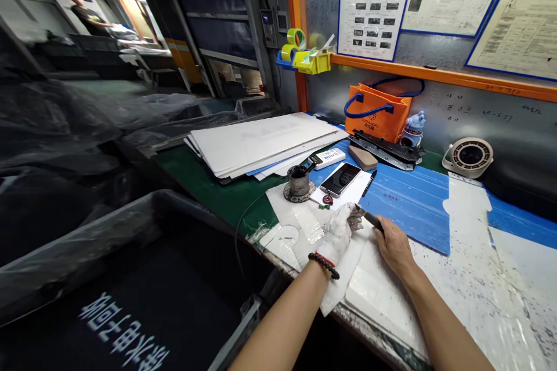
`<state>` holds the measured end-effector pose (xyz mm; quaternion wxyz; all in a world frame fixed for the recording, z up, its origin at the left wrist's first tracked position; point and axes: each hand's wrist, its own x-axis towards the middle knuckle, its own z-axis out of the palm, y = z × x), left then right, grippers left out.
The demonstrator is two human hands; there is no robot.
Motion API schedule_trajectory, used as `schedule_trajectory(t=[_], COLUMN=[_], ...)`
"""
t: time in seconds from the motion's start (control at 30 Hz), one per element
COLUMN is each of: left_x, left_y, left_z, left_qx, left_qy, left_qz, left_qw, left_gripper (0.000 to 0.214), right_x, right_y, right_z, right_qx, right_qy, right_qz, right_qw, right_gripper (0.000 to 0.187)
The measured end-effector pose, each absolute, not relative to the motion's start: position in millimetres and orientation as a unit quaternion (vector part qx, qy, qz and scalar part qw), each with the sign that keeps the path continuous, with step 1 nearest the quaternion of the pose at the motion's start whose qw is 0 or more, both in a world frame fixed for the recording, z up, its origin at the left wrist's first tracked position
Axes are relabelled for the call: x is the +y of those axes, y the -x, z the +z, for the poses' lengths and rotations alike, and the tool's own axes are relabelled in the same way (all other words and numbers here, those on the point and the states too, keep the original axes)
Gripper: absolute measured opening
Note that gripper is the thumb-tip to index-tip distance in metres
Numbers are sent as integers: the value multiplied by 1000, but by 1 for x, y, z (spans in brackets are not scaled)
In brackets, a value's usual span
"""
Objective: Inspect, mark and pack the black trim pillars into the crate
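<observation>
Extending from clamped right hand (395,246), slim dark tool (372,220), gloved left hand (340,233) curled, hold unclear

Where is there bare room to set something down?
The blue sheet between the pen and the white strip; also the top of the white board stack, beyond the pot. Crowded: around the phone, between pot, pen and gloved left hand.

- Orange bag (369,107): is showing a logo and "USHENGFU", first letter blurring; Chinese characters below are staying unreadable.
- Black bin (187,266): is carrying white Chinese characters, "电子回收" reading clearest.
- Metal wall (513,139): is bearing handwriting, one line apparently ending in "637".
- Blue-edged sheets (373,29): are displaying print too small to read.
- Orange rail (461,74): is carrying faint, illegible lettering.
</observation>
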<state>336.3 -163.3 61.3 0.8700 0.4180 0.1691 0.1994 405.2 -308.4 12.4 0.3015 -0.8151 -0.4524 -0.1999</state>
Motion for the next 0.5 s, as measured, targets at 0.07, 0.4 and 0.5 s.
schedule_trajectory(t=[0.07, 0.4, 0.5], left_x=[-164, -164, -164], left_y=[-335, -333, -333], left_z=[62, 70, 71], left_qx=[163, 160, 163], left_qy=[-414, -390, -378], left_qz=[192, 176, 170], left_qw=[875, 889, 895], left_gripper=[39, 41, 43], right_x=[-308, -308, -308], right_y=[-405, -403, -402], right_z=[12, 15, 16], right_qx=[-450, -453, -459], right_qy=[816, 807, 804], right_qz=[-196, -190, -185], right_qw=[305, 328, 331], right_gripper=[34, 35, 34])
